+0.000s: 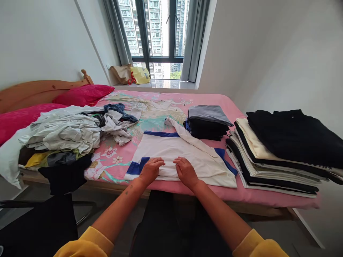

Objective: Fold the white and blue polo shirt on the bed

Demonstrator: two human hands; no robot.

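Note:
A white long-sleeved shirt (171,146) with blue bands lies partly folded at the front of the bed. One sleeve is laid diagonally over it toward the back, its cuff beside the dark folded stack. My left hand (152,169) rests palm down on the shirt's near part, beside a blue band, fingers stretched out. Close by on the right, my right hand (185,171) lies on the same fabric with its fingers extended toward the left one. Neither hand grips anything visible; the undersides of both are hidden.
A loose heap of clothes (72,128) covers the bed's left side. Folded garments (207,121) in grey and black sit behind the shirt. A tall folded stack (278,167) stands at the right. A black chair (45,228) is at lower left. Paper bags (122,74) rest on the windowsill.

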